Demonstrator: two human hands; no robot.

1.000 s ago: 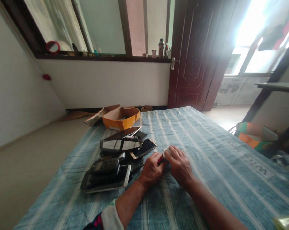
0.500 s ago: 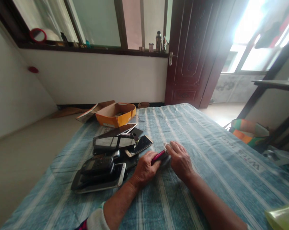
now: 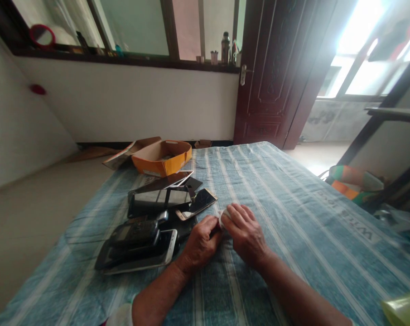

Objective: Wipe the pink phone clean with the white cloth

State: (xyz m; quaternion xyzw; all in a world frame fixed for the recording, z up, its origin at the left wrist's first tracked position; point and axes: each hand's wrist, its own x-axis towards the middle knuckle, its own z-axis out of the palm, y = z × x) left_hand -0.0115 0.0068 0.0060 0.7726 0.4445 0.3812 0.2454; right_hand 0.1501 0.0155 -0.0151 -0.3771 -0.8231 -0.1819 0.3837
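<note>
My left hand (image 3: 200,241) is closed round a slim phone with a magenta edge, seen earlier and now almost wholly hidden between the hands. Bunched under the fingers of my right hand (image 3: 248,234) is a white cloth (image 3: 224,219), pressed against the phone's end. Both hands are together above the striped blue bed cover (image 3: 293,217). Left of them lies a gold-rimmed smartphone (image 3: 198,204) with a dark screen. Nearer me, a black device (image 3: 134,234) rests on top of a white-edged smartphone (image 3: 171,246).
Beyond the piled phones and tablets (image 3: 160,199) stands an open orange cardboard box (image 3: 164,165). A yellow-green plastic package (image 3: 403,308) sits at the near right. A dark red door (image 3: 272,81) and a window sill (image 3: 130,63) are at the back.
My right hand has slid left with the white cloth, up against my left hand. The phone's magenta edge, visible before, is now covered. The camera view has shifted slightly.
</note>
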